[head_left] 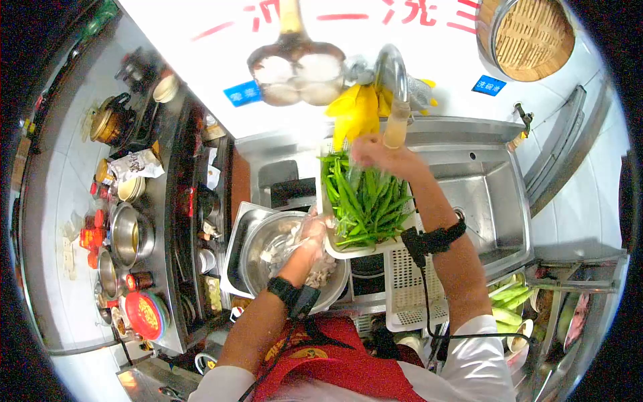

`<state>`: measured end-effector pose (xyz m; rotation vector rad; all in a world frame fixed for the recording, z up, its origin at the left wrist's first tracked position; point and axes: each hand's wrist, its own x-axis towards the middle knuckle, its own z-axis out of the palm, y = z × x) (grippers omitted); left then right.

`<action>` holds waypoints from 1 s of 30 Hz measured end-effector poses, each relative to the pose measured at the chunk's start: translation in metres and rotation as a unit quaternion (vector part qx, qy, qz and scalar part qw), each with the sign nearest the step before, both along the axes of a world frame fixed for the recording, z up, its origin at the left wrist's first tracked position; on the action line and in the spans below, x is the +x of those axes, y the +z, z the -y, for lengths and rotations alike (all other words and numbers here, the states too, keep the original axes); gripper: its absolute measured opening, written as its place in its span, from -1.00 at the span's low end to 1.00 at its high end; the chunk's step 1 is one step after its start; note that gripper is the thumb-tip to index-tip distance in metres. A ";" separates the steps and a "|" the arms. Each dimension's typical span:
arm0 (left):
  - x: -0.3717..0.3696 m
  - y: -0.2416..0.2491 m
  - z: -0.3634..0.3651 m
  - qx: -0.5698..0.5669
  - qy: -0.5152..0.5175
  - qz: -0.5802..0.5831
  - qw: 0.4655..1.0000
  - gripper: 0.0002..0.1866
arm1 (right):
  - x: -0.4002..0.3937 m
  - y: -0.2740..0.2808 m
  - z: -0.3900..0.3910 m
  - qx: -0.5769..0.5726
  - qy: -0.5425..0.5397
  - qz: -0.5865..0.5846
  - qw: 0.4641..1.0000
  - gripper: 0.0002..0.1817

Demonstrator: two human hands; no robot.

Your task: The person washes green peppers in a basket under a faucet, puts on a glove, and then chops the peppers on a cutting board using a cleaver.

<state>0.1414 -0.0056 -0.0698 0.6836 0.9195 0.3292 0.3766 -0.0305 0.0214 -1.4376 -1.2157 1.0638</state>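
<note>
A white basket filled with long green peppers lies across the sink in front of me. My left hand is at its left rim, fingers closed round the edge and partly hidden. Beneath that hand stands a steel bowl with pale, whitish pieces in it. My right hand is over the far end of the peppers, just by the spout of the tap. Motion smears its fingers, so I cannot make out what they hold.
Yellow gloves hang behind the tap. The right sink basin is steel. A white perforated basket sits nearer me. At left, a counter carries steel bowls and red plates. A bamboo steamer is at upper right.
</note>
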 end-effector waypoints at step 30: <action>-0.115 0.010 0.000 0.091 0.101 -0.100 0.986 -0.32 | -0.008 -0.009 -0.017 0.106 0.195 0.499 0.838 -0.69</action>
